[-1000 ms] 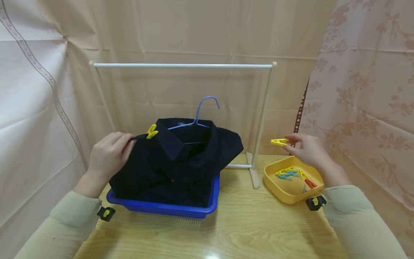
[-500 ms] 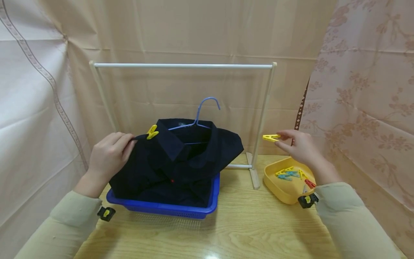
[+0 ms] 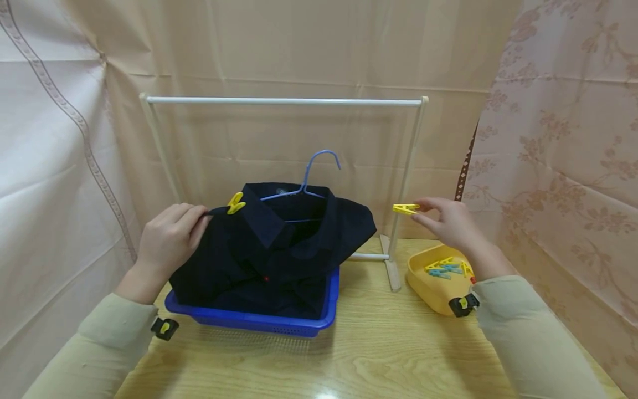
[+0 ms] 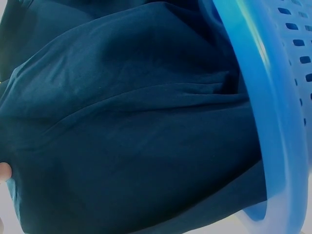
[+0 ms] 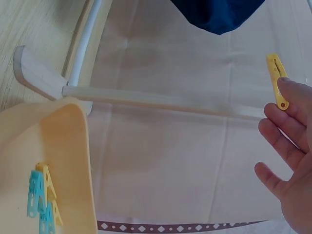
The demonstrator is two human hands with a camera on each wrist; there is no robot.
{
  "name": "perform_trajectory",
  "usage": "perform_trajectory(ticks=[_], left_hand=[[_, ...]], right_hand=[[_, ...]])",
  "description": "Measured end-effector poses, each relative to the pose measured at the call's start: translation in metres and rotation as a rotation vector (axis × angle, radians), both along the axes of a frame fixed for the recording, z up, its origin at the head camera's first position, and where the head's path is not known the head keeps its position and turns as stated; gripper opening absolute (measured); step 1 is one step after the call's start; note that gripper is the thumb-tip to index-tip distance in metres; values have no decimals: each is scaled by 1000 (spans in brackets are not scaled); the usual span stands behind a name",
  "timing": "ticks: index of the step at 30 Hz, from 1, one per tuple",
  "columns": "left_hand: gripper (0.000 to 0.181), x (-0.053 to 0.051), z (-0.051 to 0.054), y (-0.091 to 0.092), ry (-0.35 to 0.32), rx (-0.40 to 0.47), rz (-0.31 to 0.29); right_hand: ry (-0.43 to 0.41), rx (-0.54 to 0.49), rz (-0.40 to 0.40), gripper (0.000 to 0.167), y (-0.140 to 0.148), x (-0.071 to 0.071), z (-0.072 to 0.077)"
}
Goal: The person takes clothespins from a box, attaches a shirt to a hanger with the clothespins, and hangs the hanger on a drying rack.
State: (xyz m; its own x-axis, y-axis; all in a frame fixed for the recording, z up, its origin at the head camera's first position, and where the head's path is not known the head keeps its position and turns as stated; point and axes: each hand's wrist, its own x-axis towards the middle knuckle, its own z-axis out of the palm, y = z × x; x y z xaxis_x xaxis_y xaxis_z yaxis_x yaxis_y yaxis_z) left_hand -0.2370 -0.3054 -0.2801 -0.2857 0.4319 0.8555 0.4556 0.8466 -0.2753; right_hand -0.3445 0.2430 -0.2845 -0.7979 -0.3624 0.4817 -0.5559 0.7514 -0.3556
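Note:
A dark navy shirt (image 3: 249, 266) sits on a blue hanger (image 3: 305, 177), its lower part inside a blue basket (image 3: 249, 321). My left hand (image 3: 171, 244) pinches the shirt's shoulder at the left. Just right of those fingers, a yellow clothespin (image 3: 235, 204) is clipped on the shoulder beside the collar. In the air right of the shirt, my right hand (image 3: 451, 224) pinches another yellow clothespin (image 3: 405, 209) between thumb and index finger. The right wrist view shows that clothespin (image 5: 277, 80) lengthwise, the other fingers spread. Only a fingertip (image 4: 5, 171) of the left hand shows in the left wrist view.
Behind the shirt stands a rack with a white top rail (image 3: 284, 101) and a wooden foot (image 3: 391, 263). A yellow tray (image 3: 423, 288) at the right holds several clothespins (image 3: 443, 269), partly hidden by the right arm. Curtains (image 3: 563, 138) enclose the wooden table (image 3: 379, 338).
My right hand has moved left and slightly up with its clothespin, away from above the tray and toward the shirt. The left hand and shirt stay practically still.

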Motion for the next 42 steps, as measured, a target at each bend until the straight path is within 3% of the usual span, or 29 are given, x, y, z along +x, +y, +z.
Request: perform_trajectory(ticks=[10, 13, 18, 25, 33, 39, 42], left_hand=[[22, -1, 0, -2, -15, -9, 10], [19, -2, 0, -1, 1, 7, -11], [20, -4, -2, 0, 29, 35, -45], [22, -5, -3, 0, 35, 45, -51], [21, -6, -3, -1, 33, 43, -58], [20, -4, -1, -3, -21, 3, -3], [19, -5, -2, -3, -6, 15, -23]], right_hand=[[1, 12, 21, 40, -14, -4, 5], [12, 12, 35, 38, -19, -6, 7], [54, 25, 61, 36, -26, -9, 7], [117, 22, 64, 33, -35, -11, 9], [191, 45, 125, 28, -45, -15, 10], [231, 55, 152, 26, -51, -15, 13], [262, 53, 164, 26, -54, -16, 14]])
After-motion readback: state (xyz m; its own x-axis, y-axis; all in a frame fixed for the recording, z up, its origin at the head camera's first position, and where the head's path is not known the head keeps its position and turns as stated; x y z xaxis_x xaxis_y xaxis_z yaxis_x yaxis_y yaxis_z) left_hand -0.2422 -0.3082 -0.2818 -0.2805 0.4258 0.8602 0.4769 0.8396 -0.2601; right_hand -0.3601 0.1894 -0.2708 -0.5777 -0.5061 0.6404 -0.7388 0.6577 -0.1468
